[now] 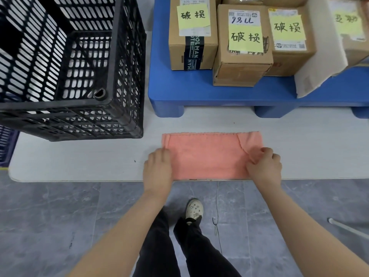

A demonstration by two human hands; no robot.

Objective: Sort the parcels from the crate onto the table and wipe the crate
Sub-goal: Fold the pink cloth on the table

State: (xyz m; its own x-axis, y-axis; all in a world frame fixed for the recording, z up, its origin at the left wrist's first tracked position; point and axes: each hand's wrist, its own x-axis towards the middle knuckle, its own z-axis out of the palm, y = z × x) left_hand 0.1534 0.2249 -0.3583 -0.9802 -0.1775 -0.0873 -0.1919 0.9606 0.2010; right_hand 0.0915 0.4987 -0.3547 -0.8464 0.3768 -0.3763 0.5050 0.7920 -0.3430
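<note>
We note: salmon-pink rectangular terry cloth (207, 156), long axis left-right along table edge. Left hand (158, 166) curled on left end, right hand (264, 166) pinches right-end fold. Black slatted plastic crate (60, 111) up-left, nearer left hand.

Parcel sorting room, labelled parcels (242, 47), crate (69, 66)

Everything sits on a pale grey table (79, 156) with a rounded near-left corner. Directly on it: a black lattice crate (69, 120) on the left, a blue plastic platform (199, 92) on stubby feet at the back right, and a pink cloth (209, 156) spread flat along the near edge. The dark speck (135, 161) left of the cloth might be a stain, can't really tell.
</note>
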